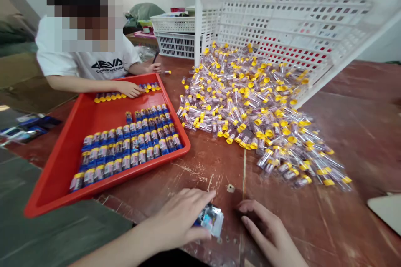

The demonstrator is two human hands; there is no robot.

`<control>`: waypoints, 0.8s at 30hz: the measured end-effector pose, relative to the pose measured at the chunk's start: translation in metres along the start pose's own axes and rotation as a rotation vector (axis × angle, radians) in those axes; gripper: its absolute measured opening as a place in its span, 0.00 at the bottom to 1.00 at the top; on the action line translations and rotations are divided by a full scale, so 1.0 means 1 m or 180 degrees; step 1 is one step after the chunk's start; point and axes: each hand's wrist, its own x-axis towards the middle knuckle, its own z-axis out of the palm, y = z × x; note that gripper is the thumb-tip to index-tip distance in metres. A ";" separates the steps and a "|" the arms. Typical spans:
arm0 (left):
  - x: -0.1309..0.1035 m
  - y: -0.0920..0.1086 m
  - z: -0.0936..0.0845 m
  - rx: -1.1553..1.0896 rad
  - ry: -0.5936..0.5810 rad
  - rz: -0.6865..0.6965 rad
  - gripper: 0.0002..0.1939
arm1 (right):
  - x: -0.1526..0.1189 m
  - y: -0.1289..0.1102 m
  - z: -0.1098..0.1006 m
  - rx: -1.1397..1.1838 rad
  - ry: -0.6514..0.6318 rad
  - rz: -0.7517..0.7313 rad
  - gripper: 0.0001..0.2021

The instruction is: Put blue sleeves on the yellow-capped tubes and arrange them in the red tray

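My left hand (pixel 181 219) lies over a small shiny foil packet (pixel 213 220) with blue and silver print, near the table's front edge. Its thumb is below the packet and its fingers are above; the palm hides the rest. To the right, my right hand (pixel 269 231) rests by the tabletop with loosely curved fingers, thumb and forefinger apart, and nothing in it. Beyond both hands spreads a heap of clear tubes with yellow caps (pixel 241 104). A red tray (pixel 109 192) at the left holds rows of yellow-capped tubes with blue lower parts (pixel 134 144).
A white perforated crate (pixel 300 21) lies tipped behind the heap. Across the table, a person (pixel 94 62) reaches into the tray with one hand and has a tube near the other. Stacked white baskets (pixel 175 44) stand behind. Foil packets (pixel 31 127) lie at far left.
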 end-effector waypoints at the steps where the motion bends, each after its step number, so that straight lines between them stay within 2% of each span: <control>1: 0.002 0.001 -0.001 0.0018 -0.0009 -0.0142 0.35 | 0.001 -0.002 0.000 -0.0047 0.0006 -0.0045 0.10; 3: 0.007 0.004 0.002 0.0132 -0.0042 -0.0392 0.29 | 0.003 -0.007 0.004 -0.0093 0.0015 -0.0126 0.09; 7: 0.014 0.014 0.013 0.0283 -0.0242 -0.0534 0.25 | 0.009 -0.019 0.018 -0.0073 -0.0029 -0.0166 0.07; 10: 0.012 0.016 0.019 0.0208 -0.0284 -0.0478 0.15 | 0.010 -0.027 0.025 -0.0082 -0.0061 -0.0084 0.12; 13: 0.004 0.014 0.023 -0.0229 -0.0167 -0.0403 0.13 | 0.008 -0.034 0.032 0.0034 -0.0272 -0.0232 0.21; 15: -0.001 0.013 0.025 -0.0356 -0.0049 -0.0332 0.13 | 0.009 -0.036 0.039 0.0002 -0.0272 -0.0395 0.18; 17: -0.003 0.011 0.027 -0.0172 0.0162 -0.0160 0.14 | 0.012 -0.035 0.048 -0.0296 -0.0098 -0.0657 0.13; 21: -0.002 0.002 0.030 0.0015 0.0621 0.0177 0.19 | 0.023 -0.024 0.061 -0.0894 0.0107 -0.1156 0.13; 24: -0.004 -0.004 0.026 0.0043 0.0529 0.0225 0.15 | 0.025 -0.017 0.059 -0.1102 0.0161 -0.1175 0.17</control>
